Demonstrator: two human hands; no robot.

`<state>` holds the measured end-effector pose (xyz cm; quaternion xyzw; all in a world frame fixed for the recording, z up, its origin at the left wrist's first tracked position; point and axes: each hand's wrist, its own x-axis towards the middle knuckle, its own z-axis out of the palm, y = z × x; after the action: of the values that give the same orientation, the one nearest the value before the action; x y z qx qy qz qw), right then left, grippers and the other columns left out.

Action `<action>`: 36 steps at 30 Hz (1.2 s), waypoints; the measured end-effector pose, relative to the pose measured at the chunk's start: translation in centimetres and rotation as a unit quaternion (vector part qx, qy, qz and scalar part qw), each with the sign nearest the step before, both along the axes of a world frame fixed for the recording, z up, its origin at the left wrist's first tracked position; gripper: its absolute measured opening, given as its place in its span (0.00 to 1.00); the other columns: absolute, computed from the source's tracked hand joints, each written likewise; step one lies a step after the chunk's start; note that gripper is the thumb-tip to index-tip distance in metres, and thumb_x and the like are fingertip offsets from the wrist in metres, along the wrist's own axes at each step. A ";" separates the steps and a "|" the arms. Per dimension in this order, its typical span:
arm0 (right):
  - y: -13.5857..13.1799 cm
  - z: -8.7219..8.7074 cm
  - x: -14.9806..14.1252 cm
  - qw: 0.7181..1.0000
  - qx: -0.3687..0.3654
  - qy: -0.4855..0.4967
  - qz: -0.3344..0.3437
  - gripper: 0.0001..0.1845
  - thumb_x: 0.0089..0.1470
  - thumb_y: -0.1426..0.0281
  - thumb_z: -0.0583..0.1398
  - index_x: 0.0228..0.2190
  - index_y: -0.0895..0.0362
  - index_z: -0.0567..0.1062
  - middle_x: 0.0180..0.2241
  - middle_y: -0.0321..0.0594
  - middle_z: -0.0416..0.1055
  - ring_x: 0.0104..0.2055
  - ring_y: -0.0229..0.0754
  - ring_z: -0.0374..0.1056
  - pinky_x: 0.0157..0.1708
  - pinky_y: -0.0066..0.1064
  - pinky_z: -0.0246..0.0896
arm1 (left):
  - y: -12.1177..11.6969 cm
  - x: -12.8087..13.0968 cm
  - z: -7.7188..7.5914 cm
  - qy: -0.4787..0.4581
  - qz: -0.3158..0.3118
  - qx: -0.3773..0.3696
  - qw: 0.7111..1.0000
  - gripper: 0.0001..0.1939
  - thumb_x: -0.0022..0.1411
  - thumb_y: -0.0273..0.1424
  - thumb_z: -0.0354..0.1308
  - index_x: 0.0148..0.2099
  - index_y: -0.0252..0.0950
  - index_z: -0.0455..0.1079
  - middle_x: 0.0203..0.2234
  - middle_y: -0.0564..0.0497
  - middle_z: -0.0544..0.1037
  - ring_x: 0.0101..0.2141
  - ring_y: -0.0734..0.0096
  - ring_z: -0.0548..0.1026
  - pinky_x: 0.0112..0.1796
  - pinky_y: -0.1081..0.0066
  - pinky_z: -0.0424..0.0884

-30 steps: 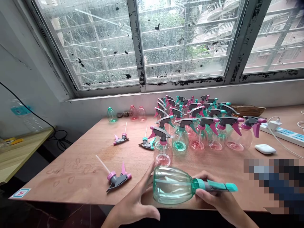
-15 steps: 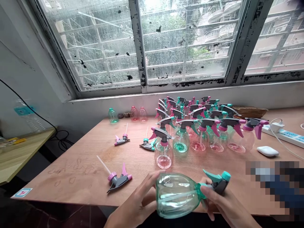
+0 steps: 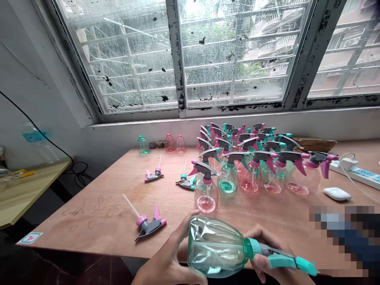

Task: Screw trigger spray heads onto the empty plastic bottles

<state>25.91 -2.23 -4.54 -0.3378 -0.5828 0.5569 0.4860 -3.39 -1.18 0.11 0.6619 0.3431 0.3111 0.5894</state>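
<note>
A green translucent spray bottle (image 3: 215,247) lies on its side in the air over the table's front edge. Around its base curve the fingers and thumb of my left hand (image 3: 166,259). My right hand (image 3: 261,262) grips the teal collar and the grey-and-teal trigger head (image 3: 285,261) at the neck; some of its fingers are hidden behind the bottle. A thin tube shows inside. Left of my hands, a loose pink-and-grey trigger head (image 3: 150,226) rests on the table. Just behind the held bottle stands a pink spray bottle (image 3: 206,198).
Several pink and green spray bottles (image 3: 228,180) crowd the table's back right. Two more trigger heads (image 3: 154,175) lie to the left. Headless green (image 3: 143,145) and pink bottles (image 3: 170,143) stand by the wall. A white case (image 3: 337,194) and power strip (image 3: 362,172) are at right.
The spray bottle has been turned about its length, so the trigger head now points right and toward me. My right hand's grip has shifted round the neck. The view has moved slightly.
</note>
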 end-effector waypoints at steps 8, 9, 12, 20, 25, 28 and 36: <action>-0.2 0.3 0.0 0.998 0.031 -0.008 -0.055 0.25 0.53 0.45 0.71 0.36 0.54 0.80 0.18 0.33 0.69 0.17 0.41 0.62 0.19 0.27 0.57 | -0.3 -0.2 0.0 -0.017 -0.030 0.006 0.999 0.62 0.45 0.43 0.77 0.73 0.49 0.43 0.65 0.41 0.64 0.61 0.42 0.67 0.60 0.51 0.64; -0.5 0.6 -0.1 0.993 0.075 -0.043 -0.085 0.24 0.51 0.46 0.72 0.36 0.53 0.81 0.20 0.36 0.72 0.19 0.44 0.65 0.20 0.29 0.60 | -0.4 -0.1 0.0 -0.043 -0.030 0.004 0.999 0.65 0.41 0.45 0.78 0.73 0.49 0.43 0.66 0.40 0.62 0.62 0.40 0.65 0.60 0.50 0.64; -1.0 1.2 -0.5 0.979 0.155 -0.070 -0.108 0.22 0.51 0.46 0.72 0.36 0.50 0.83 0.25 0.38 0.76 0.24 0.48 0.70 0.26 0.32 0.65 | -0.7 0.9 0.4 -0.118 0.001 -0.003 0.993 0.54 0.48 0.54 0.70 0.70 0.44 0.51 0.66 0.38 0.59 0.62 0.39 0.63 0.56 0.52 0.67; -0.6 1.1 0.0 0.989 -0.082 0.121 0.017 0.28 0.55 0.43 0.69 0.34 0.56 0.76 0.14 0.21 0.50 0.13 0.30 0.42 0.15 0.21 0.50 | -0.4 5.4 -2.2 -0.188 0.079 0.213 0.956 0.44 0.52 0.49 0.71 0.64 0.45 0.54 0.53 0.41 0.65 0.52 0.49 0.71 0.53 0.55 0.70; -0.6 1.0 2.1 0.981 -0.159 0.107 -0.032 0.29 0.52 0.43 0.70 0.35 0.56 0.76 0.13 0.28 0.60 0.13 0.37 0.59 0.13 0.21 0.48 | -0.1 5.8 -1.9 -0.152 0.048 0.258 0.953 0.56 0.44 0.48 0.76 0.67 0.45 0.48 0.56 0.39 0.63 0.54 0.47 0.70 0.55 0.54 0.70; 0.6 2.3 4.7 0.984 -0.085 0.069 -0.139 0.27 0.52 0.44 0.70 0.39 0.54 0.78 0.12 0.31 0.63 0.11 0.41 0.60 0.11 0.26 0.50 | -0.4 5.0 0.1 -0.042 -0.040 0.181 0.982 0.54 0.51 0.44 0.74 0.70 0.44 0.45 0.61 0.37 0.62 0.61 0.45 0.65 0.61 0.51 0.63; 6.9 10.1 6.1 0.919 0.139 -0.247 -0.273 0.24 0.56 0.44 0.66 0.30 0.52 0.76 0.13 0.31 0.63 0.14 0.42 0.58 0.14 0.32 0.55 | -0.8 3.7 0.5 0.063 -0.091 0.033 0.993 0.42 0.58 0.37 0.70 0.69 0.43 0.55 0.56 0.39 0.74 0.56 0.54 0.74 0.59 0.55 0.68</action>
<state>32.04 4.70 5.53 -0.5397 -0.6408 0.2146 0.5020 0.32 -1.95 0.63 0.7280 0.3076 0.2247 0.5701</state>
